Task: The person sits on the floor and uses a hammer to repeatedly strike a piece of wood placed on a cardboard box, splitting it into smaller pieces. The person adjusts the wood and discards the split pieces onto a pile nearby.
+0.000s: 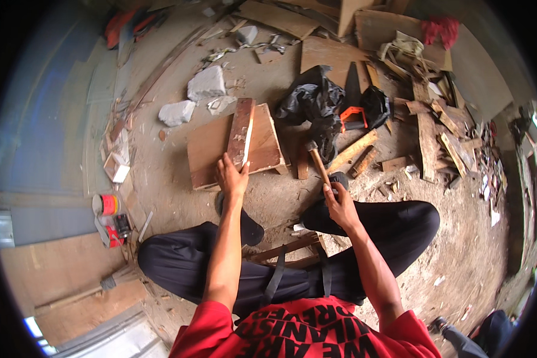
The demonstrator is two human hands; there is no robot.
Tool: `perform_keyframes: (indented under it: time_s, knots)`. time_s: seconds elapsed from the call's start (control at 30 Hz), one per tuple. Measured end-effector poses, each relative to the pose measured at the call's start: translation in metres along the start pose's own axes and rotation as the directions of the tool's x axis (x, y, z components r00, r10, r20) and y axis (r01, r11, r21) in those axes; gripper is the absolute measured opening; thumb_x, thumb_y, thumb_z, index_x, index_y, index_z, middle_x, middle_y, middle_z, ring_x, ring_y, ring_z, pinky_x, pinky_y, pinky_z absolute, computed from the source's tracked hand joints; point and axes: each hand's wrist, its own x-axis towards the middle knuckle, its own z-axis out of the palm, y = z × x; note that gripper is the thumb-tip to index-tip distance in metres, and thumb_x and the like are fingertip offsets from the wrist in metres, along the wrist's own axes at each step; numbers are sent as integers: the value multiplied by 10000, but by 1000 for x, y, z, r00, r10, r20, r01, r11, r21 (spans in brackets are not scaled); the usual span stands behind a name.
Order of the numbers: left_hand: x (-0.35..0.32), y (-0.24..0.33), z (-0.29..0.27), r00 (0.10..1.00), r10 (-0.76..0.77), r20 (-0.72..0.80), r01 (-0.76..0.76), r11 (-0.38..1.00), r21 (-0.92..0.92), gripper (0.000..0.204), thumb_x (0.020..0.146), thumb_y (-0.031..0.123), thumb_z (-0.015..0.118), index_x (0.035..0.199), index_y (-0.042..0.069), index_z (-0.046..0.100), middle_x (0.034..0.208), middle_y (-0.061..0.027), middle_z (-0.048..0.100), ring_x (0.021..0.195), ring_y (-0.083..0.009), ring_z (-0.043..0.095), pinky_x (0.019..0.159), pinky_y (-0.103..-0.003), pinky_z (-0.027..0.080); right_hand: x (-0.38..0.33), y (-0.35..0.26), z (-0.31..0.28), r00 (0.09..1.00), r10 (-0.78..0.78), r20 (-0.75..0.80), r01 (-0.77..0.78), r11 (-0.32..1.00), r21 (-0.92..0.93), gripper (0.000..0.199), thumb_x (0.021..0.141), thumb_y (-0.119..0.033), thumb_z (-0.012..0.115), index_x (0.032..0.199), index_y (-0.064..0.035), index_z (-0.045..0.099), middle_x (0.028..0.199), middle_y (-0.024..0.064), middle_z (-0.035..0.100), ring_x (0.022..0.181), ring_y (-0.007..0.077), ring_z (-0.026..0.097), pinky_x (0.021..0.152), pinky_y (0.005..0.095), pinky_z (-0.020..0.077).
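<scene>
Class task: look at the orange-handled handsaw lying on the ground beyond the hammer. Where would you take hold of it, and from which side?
Grip the handsaw by its orange handle, the end nearest the person, reaching from their side. The dark blade points away and narrows, so it offers no safe hold. A black plastic bag crowds its left; coming slightly from the right looks easier.

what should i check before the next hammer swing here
1. Left hand steadies the upright plank: ok.
2. Right hand grips the hammer handle: ok.
3. Plank rests on the board: ok.
4. Left fingers out of the strike path: not ok, they sit at the plank's near end.
5. Nail in place: cannot tell.
6. Feet out of the way: cannot tell.
</scene>
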Motion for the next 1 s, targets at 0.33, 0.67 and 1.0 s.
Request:
perform_keyframes:
  time_s: [0.33,0.67,1.0]
  knots:
    - [-65,155,8,958,283,50,-179,723,-667,773,810,333,829,1370,-53,462,1271,-270,548,1208,-413,529,1046,-493,421,-33,3,-6,976,161,-146,-30,762,646,376,1061,-410,526,1184,-55,523,633,-56,428,469,39,375,389,238,295]
    - [-66,346,59,725,577,376,-348,778,-523,1193,792,759,644,1558,-52,221,1580,-365,242,1492,-436,269,1204,-557,205,-38,37,-49,774,390,-498,154,647,747,350,1089,-428,428,1142,-85,473,631,-7,428,421,92,377,381,261,359]
    - [-86,197,75,613,510,604,118,696,-708,484,978,415,659,1155,-36,660,1094,-139,718,1045,-224,674,912,-376,521,-17,53,-23,824,219,-522,67,878,474,332,1079,-279,459,1216,4,567,759,66,578,629,156,549,578,342,457]
